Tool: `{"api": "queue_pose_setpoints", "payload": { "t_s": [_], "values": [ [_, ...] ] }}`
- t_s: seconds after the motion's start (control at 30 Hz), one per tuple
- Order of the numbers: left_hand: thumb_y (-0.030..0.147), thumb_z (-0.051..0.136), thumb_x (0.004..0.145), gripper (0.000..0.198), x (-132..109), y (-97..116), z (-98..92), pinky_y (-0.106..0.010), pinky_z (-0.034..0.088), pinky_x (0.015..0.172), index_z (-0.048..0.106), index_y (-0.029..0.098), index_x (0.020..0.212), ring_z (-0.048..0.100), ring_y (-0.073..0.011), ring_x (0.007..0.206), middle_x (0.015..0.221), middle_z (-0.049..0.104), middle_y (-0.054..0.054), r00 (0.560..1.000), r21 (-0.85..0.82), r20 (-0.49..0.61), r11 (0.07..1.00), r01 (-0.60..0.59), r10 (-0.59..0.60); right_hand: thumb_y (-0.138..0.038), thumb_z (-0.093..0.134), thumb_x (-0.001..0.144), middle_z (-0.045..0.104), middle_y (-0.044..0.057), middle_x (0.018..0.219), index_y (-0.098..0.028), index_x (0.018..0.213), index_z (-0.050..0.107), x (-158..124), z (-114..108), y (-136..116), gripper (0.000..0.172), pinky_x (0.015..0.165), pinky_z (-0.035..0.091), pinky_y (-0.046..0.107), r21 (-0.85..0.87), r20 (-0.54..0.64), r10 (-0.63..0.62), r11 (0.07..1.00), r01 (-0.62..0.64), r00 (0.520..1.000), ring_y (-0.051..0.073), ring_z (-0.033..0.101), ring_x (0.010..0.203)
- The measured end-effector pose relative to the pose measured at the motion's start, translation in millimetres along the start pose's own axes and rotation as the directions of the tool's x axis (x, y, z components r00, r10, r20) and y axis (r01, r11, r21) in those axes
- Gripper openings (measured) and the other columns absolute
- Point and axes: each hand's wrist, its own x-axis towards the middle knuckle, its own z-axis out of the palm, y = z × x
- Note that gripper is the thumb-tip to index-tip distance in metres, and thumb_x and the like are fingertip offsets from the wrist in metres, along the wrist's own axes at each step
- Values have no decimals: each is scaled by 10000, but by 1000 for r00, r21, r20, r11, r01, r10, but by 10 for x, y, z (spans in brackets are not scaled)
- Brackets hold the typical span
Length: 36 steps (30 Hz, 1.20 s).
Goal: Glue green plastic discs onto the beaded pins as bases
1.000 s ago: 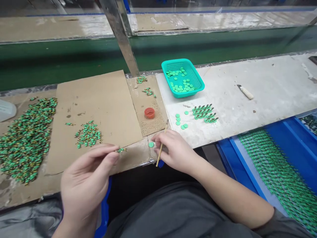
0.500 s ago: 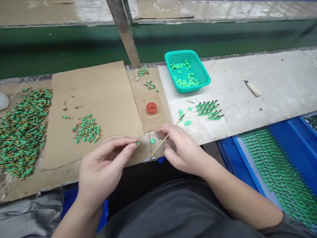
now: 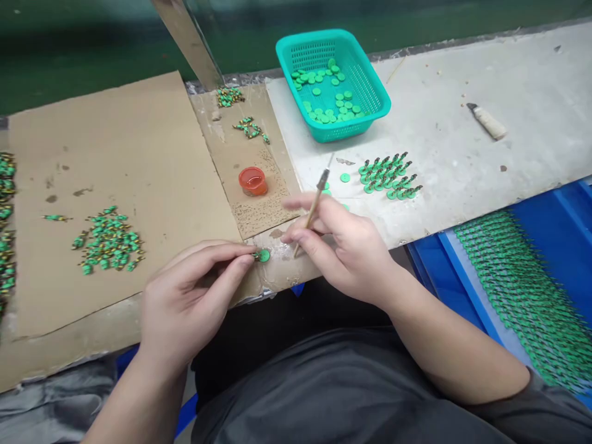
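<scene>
My left hand point(image 3: 194, 290) pinches a small green figurine between thumb and forefinger. A green disc point(image 3: 264, 255) is at its tip, just above the table's front edge; whether the two are joined I cannot tell. In my right hand point(image 3: 345, 250) a thin wooden stick point(image 3: 313, 209) is gripped like a pencil, its dark end tilted up and away from me. Just beyond both hands stands a small red cup point(image 3: 253, 181). Loose green discs point(image 3: 345, 177) lie past my right fingers, some partly hidden by them. Beside them, figurines on discs point(image 3: 387, 176) stand upright in rows.
A teal basket point(image 3: 379, 111) of green discs stands at the back. Piles of loose figurines point(image 3: 111, 243) lie on cardboard point(image 3: 139, 154) to the left. A knife point(image 3: 488, 122) rests at the right. Below the table edge, a blue tray point(image 3: 541, 228) holds rows of green pieces.
My view has shifted closer and to the right. The figurine in my left hand has come to the disc. The stick in my right hand has swung steeper, its dark end rising.
</scene>
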Motion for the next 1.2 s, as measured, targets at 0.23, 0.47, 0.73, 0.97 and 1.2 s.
{"api": "queue_pose_setpoints", "payload": {
  "t_s": [0.23,0.47,0.73,0.97,1.2],
  "values": [
    [243,824,1031,94,13,27,35,-265,630,959,884,309,1061,805,-145,957,1062,884,13,999,75,4,996,-42,42,-378,568,1211,811,41,1155,-260,1094,678,-50,79,191,199,958,649,338,-13,-32,2,1000,-2,999,189,811,994],
    [223,813,1032,105,24,36,24,-238,619,954,866,311,1057,805,-131,967,1067,884,27,998,74,40,996,-48,45,-373,569,1216,800,41,1178,-262,1100,659,-48,66,195,185,937,642,332,12,-20,1,1000,-1,1000,185,805,997],
    [212,839,1009,104,44,50,52,-284,651,902,879,297,1054,823,-163,918,1033,888,1,992,103,38,987,-123,120,-359,592,1200,796,33,1146,-278,1030,650,-43,54,185,197,957,637,351,3,-13,-18,1000,18,1000,208,803,1038],
    [232,860,994,83,29,46,59,-297,661,887,898,295,1031,829,-172,904,1020,896,-5,992,116,18,985,-124,123,-337,575,1204,802,43,1063,-268,971,679,-23,-1,165,265,943,616,377,-121,61,-81,989,88,995,235,782,1018],
    [238,877,988,82,4,35,84,-288,650,944,903,293,1042,832,-159,936,1048,904,6,997,115,-22,991,-68,71,-318,561,1216,826,65,1085,-230,1072,712,18,-79,127,226,973,606,383,-236,203,-115,958,163,972,262,803,1060]
  ]
}}
